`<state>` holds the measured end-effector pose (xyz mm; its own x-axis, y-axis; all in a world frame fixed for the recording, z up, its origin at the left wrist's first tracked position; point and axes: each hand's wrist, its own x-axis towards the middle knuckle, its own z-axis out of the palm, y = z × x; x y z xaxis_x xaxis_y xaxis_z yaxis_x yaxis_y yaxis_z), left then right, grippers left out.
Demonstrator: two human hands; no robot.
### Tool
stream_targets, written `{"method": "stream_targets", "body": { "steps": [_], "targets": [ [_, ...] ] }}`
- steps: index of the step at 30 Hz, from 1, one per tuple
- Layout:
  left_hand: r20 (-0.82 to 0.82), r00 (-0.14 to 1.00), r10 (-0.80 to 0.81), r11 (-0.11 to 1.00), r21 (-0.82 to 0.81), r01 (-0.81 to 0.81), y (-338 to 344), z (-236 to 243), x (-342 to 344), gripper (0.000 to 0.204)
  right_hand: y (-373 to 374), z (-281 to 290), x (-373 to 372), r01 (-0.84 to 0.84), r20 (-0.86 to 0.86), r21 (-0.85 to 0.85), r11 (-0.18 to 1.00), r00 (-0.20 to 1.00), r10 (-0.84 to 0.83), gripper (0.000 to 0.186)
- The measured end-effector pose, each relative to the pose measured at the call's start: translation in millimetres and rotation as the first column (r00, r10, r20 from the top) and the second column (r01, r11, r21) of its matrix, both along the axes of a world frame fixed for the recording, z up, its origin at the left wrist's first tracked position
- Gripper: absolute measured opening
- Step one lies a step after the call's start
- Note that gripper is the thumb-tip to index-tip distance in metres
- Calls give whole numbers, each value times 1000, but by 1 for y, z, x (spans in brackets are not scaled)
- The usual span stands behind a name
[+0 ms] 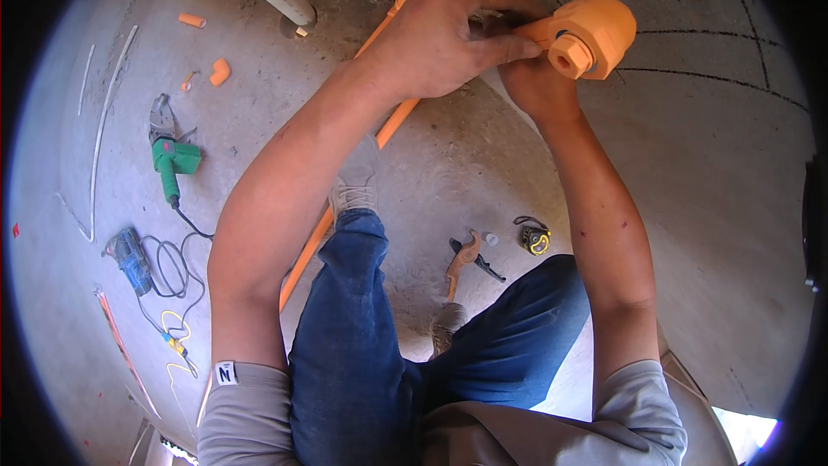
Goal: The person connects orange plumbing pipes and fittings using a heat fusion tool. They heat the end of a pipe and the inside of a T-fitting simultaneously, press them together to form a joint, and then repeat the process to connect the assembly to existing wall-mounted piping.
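Risks, seen from beside the person. The orange elbow fitting (608,22) projects to the right of the grip, its bulky head unsupported as far as I can see. Judgement: a slack pinch could let it roll, swinging the hex plug (573,58) off its present facing, toward the wearer. Smooth, rounded plastic would be the cause. If dropped, it would probably knock against the concrete floor (483,168) and could chip or pick up grit. Second hazard: the long orange pipe (397,121) runs diagonally beneath the grip, close by the shoe (356,179); a shifted foot might nudge it. The pipe cutter (466,261) lies below the grip, between the legs, its handles spread; a knee brought down there could meet it. Tape measure (535,238) near it, to the right.

Pose. Both arms reach well forward of the knees. Left hand (444,34): forearm slanting up and rightward, wrist bent over, back of the hand uppermost; thumb and fingers close together around the fitting's narrow neck. Right hand (536,85): just below and partly behind that neck, forearm rising steeply from the right; fingers hidden, so I cannot tell whether they clamp anything. Green-handled corded tool (175,157): on the floor, well apart, down and left of the grip.
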<state>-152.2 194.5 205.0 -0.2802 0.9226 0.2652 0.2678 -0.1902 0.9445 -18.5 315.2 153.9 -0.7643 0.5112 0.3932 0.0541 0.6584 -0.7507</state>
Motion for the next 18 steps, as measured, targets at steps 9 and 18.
{"method": "stream_targets", "body": {
  "steps": [9, 18],
  "targets": [
    [-51, 997, 63, 997, 41, -61, -4, -8, -4, 38, -8, 6, -1, 3, 178, 65, 998, 984, -15, 12],
    [-217, 976, 9, 999, -35, -17, 5, -6, -1, 38, -9, 9, -7, -38, 183, -51, 998, 982, 47, 29]
  ]
}}
